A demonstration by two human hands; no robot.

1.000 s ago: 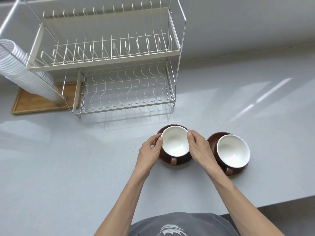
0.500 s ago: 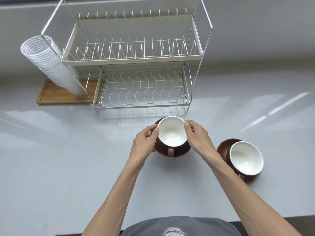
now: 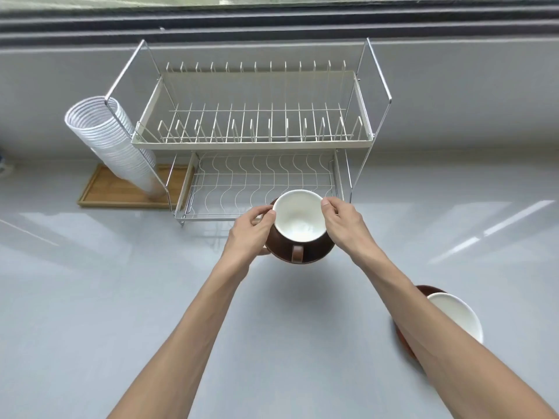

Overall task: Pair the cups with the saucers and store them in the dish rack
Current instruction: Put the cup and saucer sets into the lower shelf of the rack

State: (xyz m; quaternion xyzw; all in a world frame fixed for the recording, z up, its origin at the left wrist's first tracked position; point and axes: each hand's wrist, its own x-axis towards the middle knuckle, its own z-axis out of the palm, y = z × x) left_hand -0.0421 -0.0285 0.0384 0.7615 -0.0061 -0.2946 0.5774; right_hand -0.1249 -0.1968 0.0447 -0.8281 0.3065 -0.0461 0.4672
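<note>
since half a second ago both hands have carried the cup and saucer up and forward, so the pair now hangs off the counter (image 3: 90,297) right at the front edge of the dish rack (image 3: 257,140); the second pair has dropped toward the lower right corner.

the rack, beyond the hands, has two tiers; its lower wire shelf is partly covered by the lifted cup and the fingers. left of the left hand and further back, a stack of white plastic cups (image 3: 115,143) leans against the rack's side, its base blurred on a wooden tray (image 3: 121,192) that the rack's frame partly hides.

below and behind the right hand, the second saucer (image 3: 423,290) shows only a thin brown sliver, and the second cup (image 3: 456,316) on it is half hidden by the right forearm.

between the two hands sits the held cup (image 3: 299,216), white inside, brown outside, handle toward the person, on its brown saucer (image 3: 314,258), whose far rim is out of sight.

the left hand (image 3: 248,234) is closed on the cup and saucer's left side, thumb at the rim; its fingers underneath cannot be seen. the right hand (image 3: 341,225) pinches the right side, fingertips tucked out of view.
</note>
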